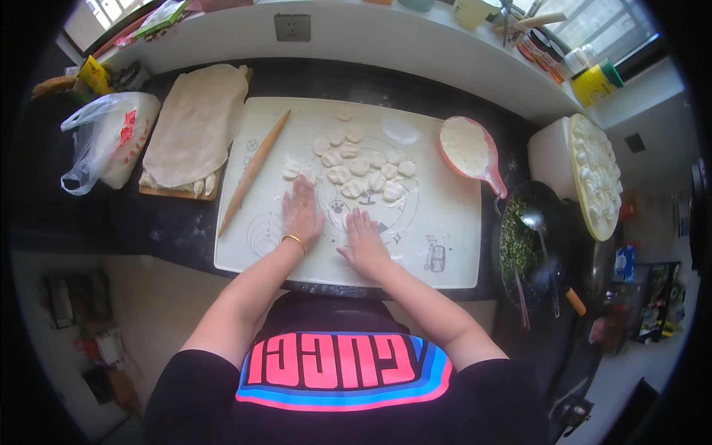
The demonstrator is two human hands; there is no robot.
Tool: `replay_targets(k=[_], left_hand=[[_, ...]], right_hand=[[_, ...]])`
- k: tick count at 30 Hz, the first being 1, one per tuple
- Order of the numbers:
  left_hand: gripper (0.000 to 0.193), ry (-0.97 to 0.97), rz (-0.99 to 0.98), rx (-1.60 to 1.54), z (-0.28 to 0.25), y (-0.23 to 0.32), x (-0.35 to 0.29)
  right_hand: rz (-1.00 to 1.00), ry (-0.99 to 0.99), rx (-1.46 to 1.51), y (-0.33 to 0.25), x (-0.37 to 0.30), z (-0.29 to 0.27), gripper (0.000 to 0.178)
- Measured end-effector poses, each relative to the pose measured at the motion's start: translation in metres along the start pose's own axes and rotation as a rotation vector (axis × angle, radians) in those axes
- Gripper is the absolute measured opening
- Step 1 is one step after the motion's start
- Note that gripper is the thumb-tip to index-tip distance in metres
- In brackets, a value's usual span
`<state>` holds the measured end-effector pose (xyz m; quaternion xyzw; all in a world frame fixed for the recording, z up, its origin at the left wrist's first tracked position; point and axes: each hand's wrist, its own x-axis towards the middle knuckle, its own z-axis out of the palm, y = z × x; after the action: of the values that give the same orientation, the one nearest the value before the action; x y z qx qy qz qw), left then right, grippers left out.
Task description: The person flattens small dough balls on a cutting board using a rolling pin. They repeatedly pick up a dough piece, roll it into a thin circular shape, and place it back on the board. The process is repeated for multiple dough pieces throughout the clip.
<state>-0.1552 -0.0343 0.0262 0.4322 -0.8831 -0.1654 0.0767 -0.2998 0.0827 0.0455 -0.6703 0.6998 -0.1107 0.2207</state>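
Observation:
My left hand (302, 215) lies flat on the pale pastry mat (445, 256), fingers stretched out toward several small rounds of dough. Its fingertips reach a flattened dough piece (292, 170) at the cluster's left side; whether they press on it I cannot tell. To its right, my right hand (365, 243) rests with its fingers extended, just below the floured dough rounds (359, 166). Neither hand grips anything. A tapered wooden rolling pin (254, 172) lies slanted along the mat's left side.
A pink handled bowl of flour (466, 147) sits at the mat's right corner. Beyond it stand a pan of chopped greens (519, 248) with utensils and a tray of shaped dough pieces (595, 174). At left are a cloth-covered board (194, 122) and a plastic bag (119, 137).

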Motion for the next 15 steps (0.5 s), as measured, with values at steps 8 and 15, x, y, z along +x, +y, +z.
replay_targets(k=[8,15], left_hand=[[0.066,-0.324,0.424,-0.024,0.020,0.070,-0.011],[0.069,-0.339,0.095,-0.010,0.001,0.086,-0.021]], right_hand=[[0.200,0.230,0.560,0.034,-0.051,-0.016,0.051],[-0.025,0.279,0.256,0.040,-0.051,-0.007,0.047]])
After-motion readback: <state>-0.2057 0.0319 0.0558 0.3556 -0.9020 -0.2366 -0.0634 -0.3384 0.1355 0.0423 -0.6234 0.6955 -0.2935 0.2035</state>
